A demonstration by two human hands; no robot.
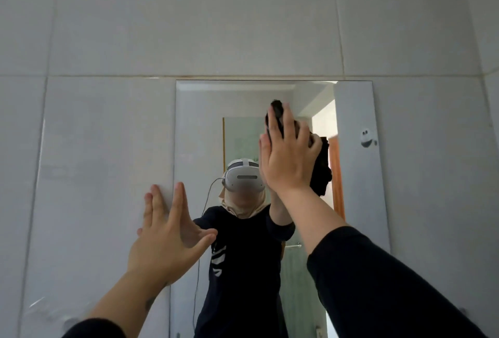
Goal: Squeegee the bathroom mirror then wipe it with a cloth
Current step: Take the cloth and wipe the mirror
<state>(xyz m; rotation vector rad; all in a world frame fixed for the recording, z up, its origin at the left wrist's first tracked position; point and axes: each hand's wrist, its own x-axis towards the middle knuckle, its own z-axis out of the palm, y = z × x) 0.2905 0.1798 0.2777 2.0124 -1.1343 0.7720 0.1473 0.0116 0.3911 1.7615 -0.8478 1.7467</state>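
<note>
R hand point(287, 154) flat, fingers together, pressing a crumpled black cloth point(321, 170) against the rectangular frameless wall mirror point(356, 175), upper centre of glass; cloth bulges out above fingertips & to the right of palm. L hand point(164, 240) spread wide, holding nothing, fingertips on mirror's left edge & the grey wall tile point(94, 162) beside it, lower than R hand.

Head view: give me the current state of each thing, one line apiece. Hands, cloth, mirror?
right hand: flat, pressing the dark cloth against the glass.
dark cloth: bunched, pinned to the upper mirror, part hanging below the palm.
left hand: open, fingers spread, braced at the mirror's left edge.
mirror: fixed on the tiled wall; whether it is wet or dry cannot be told.
</note>
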